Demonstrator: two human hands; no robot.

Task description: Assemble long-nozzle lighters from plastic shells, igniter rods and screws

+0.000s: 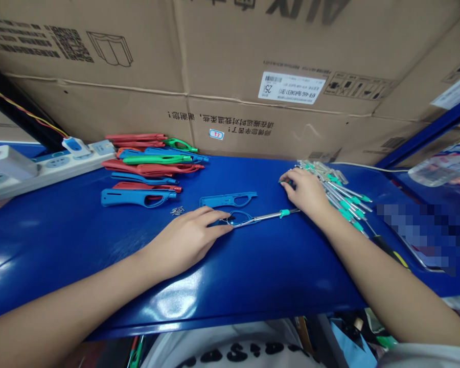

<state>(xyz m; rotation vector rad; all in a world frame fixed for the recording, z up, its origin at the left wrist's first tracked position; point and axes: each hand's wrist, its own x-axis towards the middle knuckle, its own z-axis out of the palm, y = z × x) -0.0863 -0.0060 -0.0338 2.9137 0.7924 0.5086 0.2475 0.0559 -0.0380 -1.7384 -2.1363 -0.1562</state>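
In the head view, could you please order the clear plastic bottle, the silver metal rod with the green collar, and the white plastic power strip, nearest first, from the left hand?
1. Silver metal rod, at the left hand's fingertips.
2. White plastic power strip, off left.
3. Clear plastic bottle, far right.

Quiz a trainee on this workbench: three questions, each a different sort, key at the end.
1. Multiple choice: what colour is the clip on the metal rod by the left grip?
A) Red
B) Teal
C) Yellow

2. True or false: the small metal pieces lie closer to the coloured handles than to the bundle of rods.

3. Short answer: which grip is nearer that bundle?

Key:
1. B
2. True
3. The right grip
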